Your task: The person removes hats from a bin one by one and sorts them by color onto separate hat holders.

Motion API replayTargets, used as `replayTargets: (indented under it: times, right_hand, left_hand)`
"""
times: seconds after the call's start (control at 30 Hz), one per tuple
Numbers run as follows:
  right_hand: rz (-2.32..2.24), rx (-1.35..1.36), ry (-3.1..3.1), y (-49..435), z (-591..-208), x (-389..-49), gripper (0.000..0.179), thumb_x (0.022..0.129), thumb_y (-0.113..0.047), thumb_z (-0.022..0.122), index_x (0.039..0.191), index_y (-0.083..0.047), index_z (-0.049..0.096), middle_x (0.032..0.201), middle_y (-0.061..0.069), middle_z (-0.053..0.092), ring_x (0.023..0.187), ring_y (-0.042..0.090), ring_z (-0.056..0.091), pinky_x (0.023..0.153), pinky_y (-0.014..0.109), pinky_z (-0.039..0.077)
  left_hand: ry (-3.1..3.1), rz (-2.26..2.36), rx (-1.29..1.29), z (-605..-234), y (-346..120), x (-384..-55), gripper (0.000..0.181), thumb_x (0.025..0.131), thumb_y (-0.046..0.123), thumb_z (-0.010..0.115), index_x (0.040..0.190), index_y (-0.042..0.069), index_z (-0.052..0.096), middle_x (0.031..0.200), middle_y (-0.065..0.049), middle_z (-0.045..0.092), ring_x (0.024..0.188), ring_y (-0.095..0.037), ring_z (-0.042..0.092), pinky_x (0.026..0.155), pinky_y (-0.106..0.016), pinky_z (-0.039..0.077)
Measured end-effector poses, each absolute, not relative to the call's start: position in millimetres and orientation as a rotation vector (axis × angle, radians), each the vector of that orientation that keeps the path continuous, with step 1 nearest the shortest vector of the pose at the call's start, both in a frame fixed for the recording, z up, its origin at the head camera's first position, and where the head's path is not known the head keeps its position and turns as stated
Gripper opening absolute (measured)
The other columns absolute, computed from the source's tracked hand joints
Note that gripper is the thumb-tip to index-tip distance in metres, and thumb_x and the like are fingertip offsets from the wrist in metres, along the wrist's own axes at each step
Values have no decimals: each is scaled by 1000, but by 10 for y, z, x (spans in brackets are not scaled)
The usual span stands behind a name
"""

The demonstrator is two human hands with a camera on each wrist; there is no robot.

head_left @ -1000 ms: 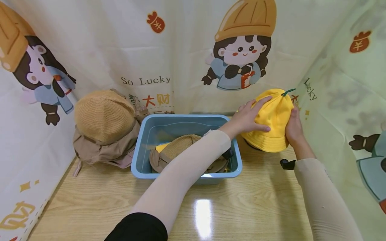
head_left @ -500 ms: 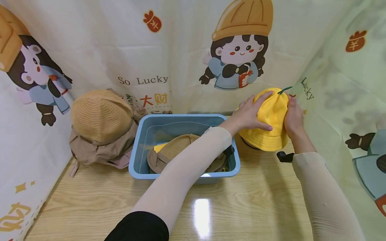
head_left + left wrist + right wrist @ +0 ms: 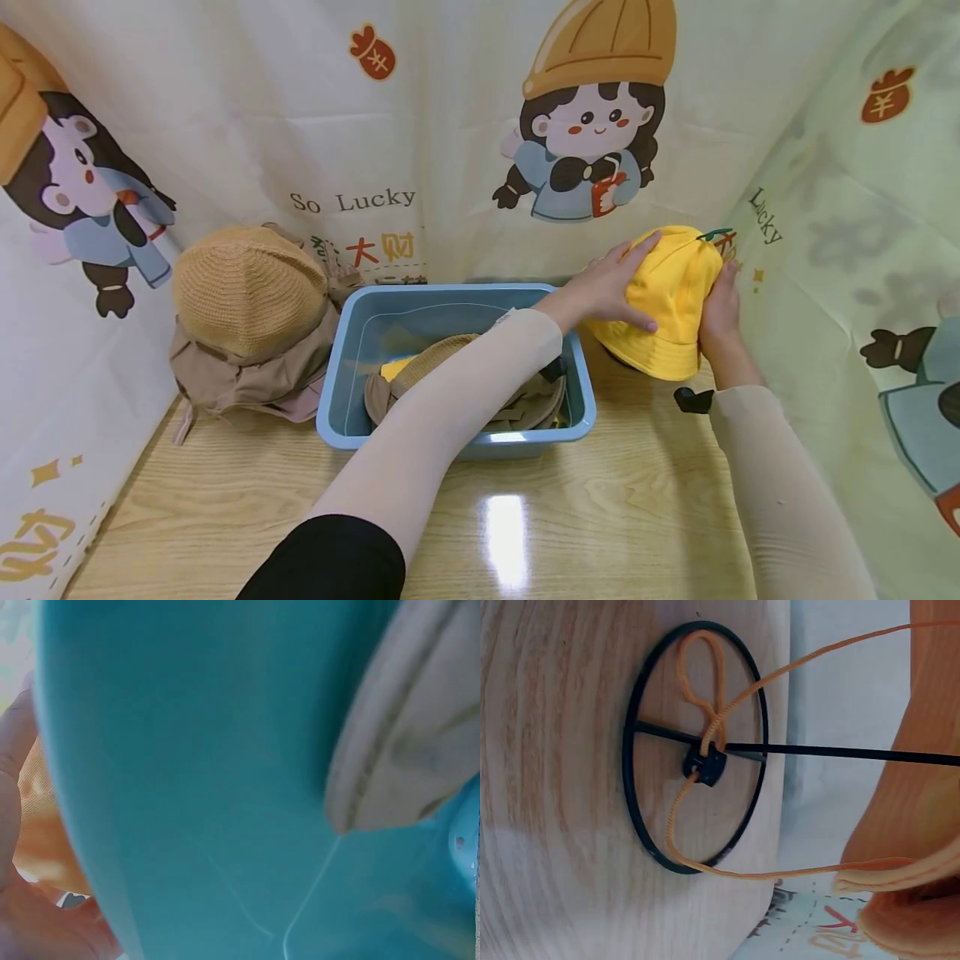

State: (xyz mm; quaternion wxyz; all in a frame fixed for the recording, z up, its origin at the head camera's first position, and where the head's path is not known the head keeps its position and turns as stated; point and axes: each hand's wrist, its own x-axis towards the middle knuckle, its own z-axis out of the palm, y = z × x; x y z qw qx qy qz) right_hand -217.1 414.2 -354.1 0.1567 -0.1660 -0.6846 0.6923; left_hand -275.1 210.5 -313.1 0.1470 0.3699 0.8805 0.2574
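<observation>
A yellow bucket hat (image 3: 671, 308) with a green stem on top sits at the right, over a thin black hat stand (image 3: 630, 780) with a round wire base. My left hand (image 3: 603, 287) holds its left side, thumb on the front and fingers spread over the crown. On the other side my right hand (image 3: 720, 308) holds the crown, its fingers partly hidden behind the fabric. The right wrist view looks under the brim, where a yellow cord (image 3: 780, 671) hangs with a black cord lock (image 3: 705, 763). In the left wrist view, my left hand lies beyond the tub wall.
A blue tub (image 3: 337, 367) stands mid-table under my left forearm, with brown hats (image 3: 435, 358) and a bit of yellow fabric inside. Left of it a tan knitted hat (image 3: 247, 292) sits above brown cloth (image 3: 255, 387). Printed curtains (image 3: 450, 125) enclose the back and sides.
Both hands stay on the yellow hat. My right hand has slid down along its side, and the hat's brim and crown have shifted slightly.
</observation>
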Motion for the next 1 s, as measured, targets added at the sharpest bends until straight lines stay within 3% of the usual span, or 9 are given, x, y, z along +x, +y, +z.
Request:
replayTargets:
  times: [0.1, 0.3, 0.4, 0.53, 0.63, 0.77, 0.87, 1.0]
  right_hand:
    - [1980, -490, -1923, 4167, -3601, -2191, 66, 104, -58, 23, 138, -10, 52, 108, -10, 59, 101, 3, 55, 87, 12, 42]
    - [1751, -542, -2134, 4302, -3692, -2269, 62, 104, -57, 16, 122, -14, 57, 99, -9, 56, 94, 2, 54, 89, 13, 39]
    - [1576, -412, -2227, 4326, -3654, -2269, 63, 105, -54, 15, 140, -16, 50, 128, 1, 55, 119, 7, 50, 106, 16, 31]
    - [1572, -149, -2144, 4273, -3574, -2231, 68, 101, -58, 41, 157, -20, 31, 161, 9, 29, 144, 16, 32, 119, 27, 21]
    - [1521, -111, -2213, 4210, -3526, -2195, 73, 94, -56, 58, 156, -30, 30, 155, 11, 35, 132, 20, 42, 109, 26, 34]
    - [1441, -171, -2330, 4146, -3489, -2164, 73, 92, -44, 66, 155, -39, 28, 138, 2, 43, 109, 11, 48, 88, 22, 41]
    - [1528, -153, -2261, 4100, -3470, -2134, 76, 91, -34, 70, 155, -34, 30, 129, -4, 45, 102, 9, 49, 82, 19, 42]
    - [1745, -40, -2079, 4052, -3496, -2116, 80, 86, -18, 75, 153, -26, 33, 127, -1, 46, 102, 13, 52, 82, 18, 46]
  left_hand:
    - [2536, 724, 1055, -3156, 2104, -2757, 128, 70, 67, 79, 154, 49, -17, 168, 0, 3, 150, -30, 21, 119, -42, 27]
    - [2536, 700, 1032, -3197, 2078, -2782, 127, 70, 67, 78, 154, 50, -16, 167, -2, 5, 150, -30, 23, 117, -42, 30]
    - [2524, 686, 1041, -3188, 2055, -2788, 127, 72, 67, 78, 153, 50, -18, 167, -5, 7, 150, -29, 23, 117, -42, 31]
    - [2507, 676, 1054, -3171, 2040, -2788, 127, 74, 65, 77, 152, 49, -22, 167, -8, 4, 151, -30, 20, 118, -43, 30]
    - [2499, 679, 1054, -3172, 2043, -2790, 127, 75, 63, 77, 152, 49, -23, 168, -8, 1, 152, -30, 18, 118, -43, 30]
    - [2497, 674, 1052, -3192, 2045, -2798, 127, 75, 61, 77, 152, 48, -24, 167, -7, 3, 152, -28, 19, 118, -41, 29]
    - [2487, 682, 1064, -3214, 2041, -2807, 128, 75, 59, 78, 152, 48, -23, 167, -7, 6, 151, -28, 21, 118, -40, 30]
    - [2470, 701, 1088, -3255, 2028, -2829, 129, 75, 55, 81, 153, 49, -21, 166, -9, 12, 151, -27, 22, 118, -38, 30]
